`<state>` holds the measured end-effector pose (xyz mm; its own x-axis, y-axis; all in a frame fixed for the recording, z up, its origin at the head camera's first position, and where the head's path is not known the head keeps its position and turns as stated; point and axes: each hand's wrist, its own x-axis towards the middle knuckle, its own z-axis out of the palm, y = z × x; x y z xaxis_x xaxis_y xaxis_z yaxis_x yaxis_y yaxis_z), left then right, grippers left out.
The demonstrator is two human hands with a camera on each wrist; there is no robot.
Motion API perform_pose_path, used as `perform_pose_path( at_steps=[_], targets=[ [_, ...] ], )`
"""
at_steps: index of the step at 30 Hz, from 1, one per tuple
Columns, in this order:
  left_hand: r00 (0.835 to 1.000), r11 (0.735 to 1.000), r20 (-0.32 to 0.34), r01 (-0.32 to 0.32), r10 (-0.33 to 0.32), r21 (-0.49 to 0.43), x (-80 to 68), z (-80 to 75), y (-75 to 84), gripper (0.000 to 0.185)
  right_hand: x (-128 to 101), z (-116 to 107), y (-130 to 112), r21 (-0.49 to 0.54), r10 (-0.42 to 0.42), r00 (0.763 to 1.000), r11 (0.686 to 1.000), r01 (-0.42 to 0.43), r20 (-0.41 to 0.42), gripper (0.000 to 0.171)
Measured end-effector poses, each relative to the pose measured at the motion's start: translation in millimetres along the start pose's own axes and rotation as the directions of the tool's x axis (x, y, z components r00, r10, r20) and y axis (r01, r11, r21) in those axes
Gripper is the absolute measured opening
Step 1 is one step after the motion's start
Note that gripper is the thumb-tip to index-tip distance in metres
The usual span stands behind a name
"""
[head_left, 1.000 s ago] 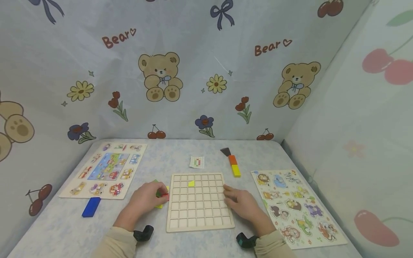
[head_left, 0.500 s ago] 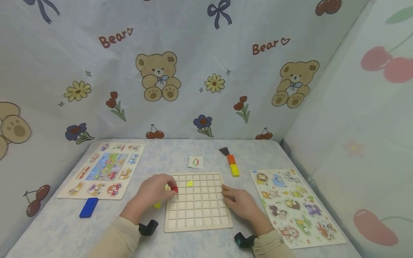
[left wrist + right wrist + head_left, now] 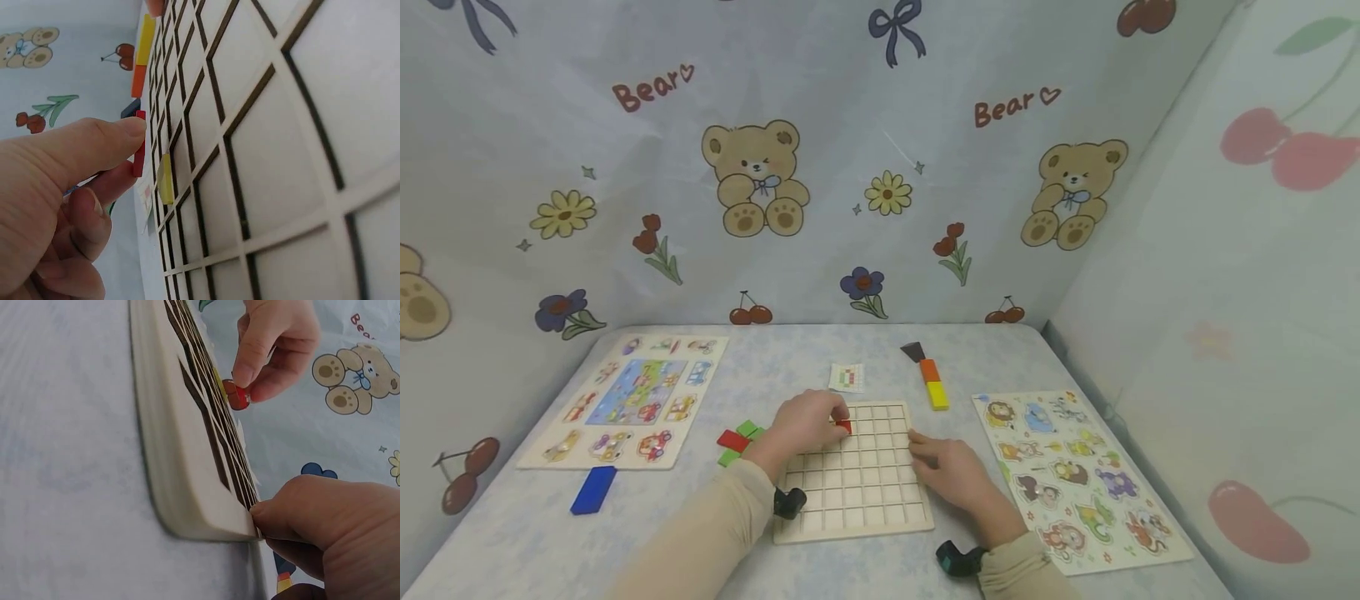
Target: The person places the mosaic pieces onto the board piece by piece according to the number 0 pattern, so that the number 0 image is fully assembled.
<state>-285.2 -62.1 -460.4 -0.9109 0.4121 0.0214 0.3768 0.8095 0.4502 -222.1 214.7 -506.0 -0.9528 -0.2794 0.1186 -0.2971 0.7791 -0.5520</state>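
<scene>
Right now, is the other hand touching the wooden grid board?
Touching. The right wrist view shows the right hand with its fingertips pressed against the edge of the grid board.

- The left hand (image 3: 801,427) reaches forward toward twelve o'clock, forearm in a beige sleeve slanting up from seven o'clock, a black wrist camera strapped under it.
- Its thumb and fingers (image 3: 109,140) are curled in a pinch, closed on a small piece.
- The right hand (image 3: 951,471) lies low, palm down, fingers loosely extended toward ten o'clock, fingertips (image 3: 265,515) pressing an edge.
- Its sleeved wrist enters from five o'clock.
</scene>
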Motion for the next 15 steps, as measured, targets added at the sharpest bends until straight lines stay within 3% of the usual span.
perform_pose_path(
  at_steps=[15],
  targets=[
    [1.000,1.000,-0.008,0.010,-0.010,-0.009,9.9,16.0,-0.2,0.010,0,1,1,0.020,-0.022,1.000,1.000,0.022,-0.016,0.033]
  ],
)
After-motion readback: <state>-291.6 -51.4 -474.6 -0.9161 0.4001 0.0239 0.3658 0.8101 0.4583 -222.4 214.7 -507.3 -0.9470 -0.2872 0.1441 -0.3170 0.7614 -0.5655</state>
